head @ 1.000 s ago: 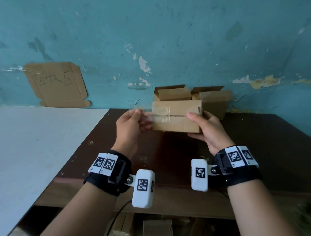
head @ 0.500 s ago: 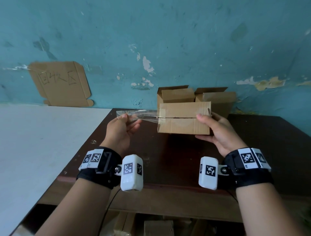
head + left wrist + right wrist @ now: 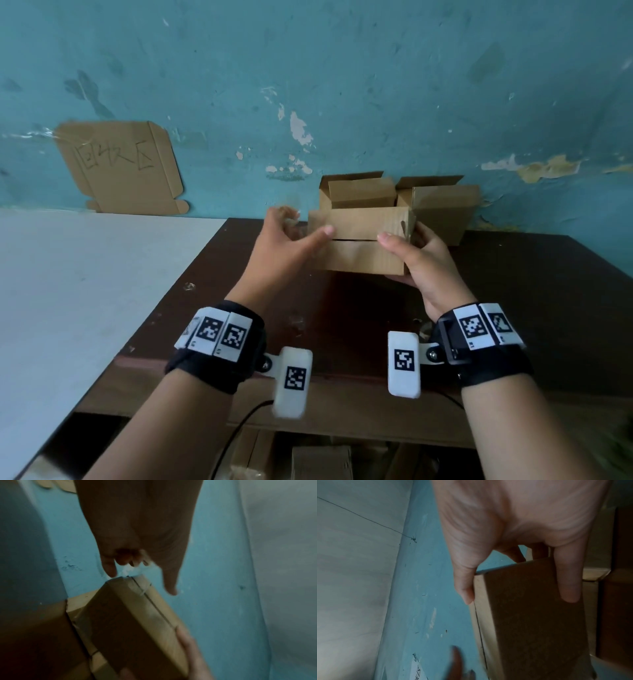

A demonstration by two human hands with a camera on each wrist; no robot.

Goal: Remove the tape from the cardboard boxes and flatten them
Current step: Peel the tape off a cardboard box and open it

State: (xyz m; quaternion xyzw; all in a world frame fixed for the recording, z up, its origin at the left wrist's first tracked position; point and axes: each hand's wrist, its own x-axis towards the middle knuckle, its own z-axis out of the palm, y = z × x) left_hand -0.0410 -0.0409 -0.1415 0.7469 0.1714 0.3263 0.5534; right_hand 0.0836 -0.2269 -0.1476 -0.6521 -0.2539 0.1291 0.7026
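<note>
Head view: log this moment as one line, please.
right hand: grips held box | left hand: at box's left end, crumpled tape in fingers | seam: untaped | open boxes: behind, on table

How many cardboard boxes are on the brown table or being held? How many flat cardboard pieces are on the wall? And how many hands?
Held cardboard box: 1, gripped by the right hand
Open cardboard boxes behind it on the table: 2
Flat cardboard sheet on the wall: 1
Hands: 2, counting the left hand
Total: 6
</note>
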